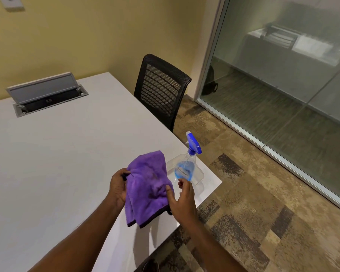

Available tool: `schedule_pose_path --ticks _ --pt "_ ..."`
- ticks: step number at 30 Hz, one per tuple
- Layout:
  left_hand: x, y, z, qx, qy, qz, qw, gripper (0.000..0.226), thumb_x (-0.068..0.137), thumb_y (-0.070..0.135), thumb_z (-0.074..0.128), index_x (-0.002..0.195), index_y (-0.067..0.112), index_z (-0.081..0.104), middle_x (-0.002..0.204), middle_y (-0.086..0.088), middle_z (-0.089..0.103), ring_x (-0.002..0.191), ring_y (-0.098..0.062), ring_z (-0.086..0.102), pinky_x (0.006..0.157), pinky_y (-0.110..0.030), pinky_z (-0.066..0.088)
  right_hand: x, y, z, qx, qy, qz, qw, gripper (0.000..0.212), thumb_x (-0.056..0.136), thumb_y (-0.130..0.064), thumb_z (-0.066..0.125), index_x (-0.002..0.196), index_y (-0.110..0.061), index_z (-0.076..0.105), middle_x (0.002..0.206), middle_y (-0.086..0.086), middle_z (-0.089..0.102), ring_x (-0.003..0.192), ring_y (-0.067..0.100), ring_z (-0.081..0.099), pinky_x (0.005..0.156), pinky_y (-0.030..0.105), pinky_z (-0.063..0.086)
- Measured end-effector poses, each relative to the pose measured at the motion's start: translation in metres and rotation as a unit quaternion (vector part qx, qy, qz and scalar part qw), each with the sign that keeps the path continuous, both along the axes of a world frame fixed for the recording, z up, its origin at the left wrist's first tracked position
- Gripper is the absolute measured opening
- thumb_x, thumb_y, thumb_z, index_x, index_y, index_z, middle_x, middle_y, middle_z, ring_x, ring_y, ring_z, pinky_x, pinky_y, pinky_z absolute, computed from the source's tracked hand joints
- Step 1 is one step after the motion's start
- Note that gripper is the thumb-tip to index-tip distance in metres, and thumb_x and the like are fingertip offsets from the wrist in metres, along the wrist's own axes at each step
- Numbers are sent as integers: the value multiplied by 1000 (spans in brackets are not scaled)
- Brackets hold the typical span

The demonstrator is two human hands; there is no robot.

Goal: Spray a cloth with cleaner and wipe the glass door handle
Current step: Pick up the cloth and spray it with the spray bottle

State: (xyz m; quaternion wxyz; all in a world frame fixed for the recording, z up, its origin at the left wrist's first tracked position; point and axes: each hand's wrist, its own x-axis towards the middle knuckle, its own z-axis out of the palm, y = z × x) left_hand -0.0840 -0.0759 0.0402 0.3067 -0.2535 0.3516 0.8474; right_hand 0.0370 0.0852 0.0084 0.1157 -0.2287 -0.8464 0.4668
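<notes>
A purple cloth (148, 185) with a dark hem hangs folded above the near right corner of the white table (67, 154). My left hand (118, 187) grips its left edge. My right hand (182, 199) touches the cloth's right edge with the thumb, fingers spread apart. Just beyond the right hand, a clear spray bottle (186, 167) with blue liquid and a blue trigger head stands upright on the table corner. No door handle shows in this view.
A black mesh chair (161, 89) is pushed in at the table's right side. An open cable box (47, 95) is set into the table at the far left. A glass wall (283, 65) runs along the right, past patterned carpet (253, 203).
</notes>
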Motion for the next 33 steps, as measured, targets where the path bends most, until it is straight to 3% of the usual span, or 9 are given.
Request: schedule_pose_path --ticks 5,10,13,15,17,19,26,29,33 --pt "14 4 19 -9 -11 -26 1000 16 71 12 43 60 12 55 53 -4 53 48 -19 54 60 -29 43 -16 4 19 -237 -68 109 963 95 67 -82 51 143 -29 29 138 -6 44 125 12 48 104 37 47" --pt "19 13 18 -50 26 -18 998 51 84 8 36 35 18 42 36 2 36 32 -12 38 40 -12 38 -16 10 26 -374 -78 108 918 73 63 -72 70 119 -26 57 113 -6 69 103 12 68 91 37 57" --pt "24 13 16 -12 15 -30 999 36 86 17 47 50 13 52 44 0 47 40 -15 49 49 -18 47 -13 14 26 -411 -53 91 906 67 66 -62 77 118 -25 60 113 -2 72 105 19 69 91 42 57" --pt "28 11 13 60 -21 -64 996 34 84 37 60 64 10 66 59 -3 62 57 -21 62 66 -27 54 -12 17 26 -423 -39 68 902 65 72 -54 76 124 -20 58 116 3 71 106 24 68 93 47 55" --pt "34 9 9 77 -37 -103 991 46 78 52 69 88 7 70 83 -8 68 83 -28 66 86 -39 51 -13 21 25 -414 -31 51 908 65 75 -51 74 128 -16 57 119 5 70 107 25 67 94 49 54" --pt "43 8 6 87 -30 -140 986 57 72 50 77 108 8 65 103 -12 65 99 -32 62 96 -45 45 -13 23 25 -394 -38 56 917 69 74 -53 73 130 -16 55 121 5 68 110 24 66 96 48 53" --pt "56 -6 -1 30 -28 -205 978 73 54 3 82 123 3 56 110 -23 64 95 -43 64 88 -53 52 -16 35 24 -220 -105 114 963 60 78 -66 54 120 -23 53 115 -2 64 97 6 63 74 15 52" --pt "54 -9 -7 1 -31 -178 984 80 52 3 79 127 5 51 111 -21 62 96 -42 62 95 -52 45 -27 57 21 -131 -78 -15 988 57 85 -50 61 124 -12 45 117 12 55 97 20 61 77 25 51" --pt "50 -15 -2 10 -35 -150 988 73 50 3 80 119 6 54 100 -21 67 86 -41 65 78 -49 56 -50 94 30 -71 -29 -85 993 81 78 -38 77 140 -8 34 138 11 38 121 24 47 94 37 48"
